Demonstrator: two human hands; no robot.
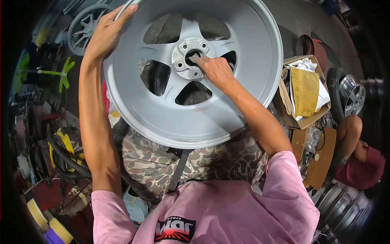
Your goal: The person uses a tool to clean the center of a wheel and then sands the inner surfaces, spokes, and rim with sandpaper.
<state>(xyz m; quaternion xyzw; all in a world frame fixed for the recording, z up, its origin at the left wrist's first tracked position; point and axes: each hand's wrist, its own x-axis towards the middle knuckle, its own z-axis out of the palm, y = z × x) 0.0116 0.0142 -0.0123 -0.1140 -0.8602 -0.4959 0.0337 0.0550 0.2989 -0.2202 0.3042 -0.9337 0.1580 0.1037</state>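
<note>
A large grey wheel rim (195,118) leans over my lap, its inner side facing me, with several spokes and a hub (183,67) pierced by bolt holes. At the upper left edge of the rim, my left hand (106,33) grips the lip, thumb over the top. My right hand (216,69) is at the hub, its fingers bunched at the edge of the centre bore; whether they hold something small is hidden. Camouflage trousers (150,162) show beneath the rim.
An open cardboard box (319,118) with papers and a yellow sheet stands at right. Beyond it are another wheel (353,97) and another person's bent leg (349,132). A spoked rim (83,30) is upper left. Yellow pads (37,214) and hoses (65,156) lie at left.
</note>
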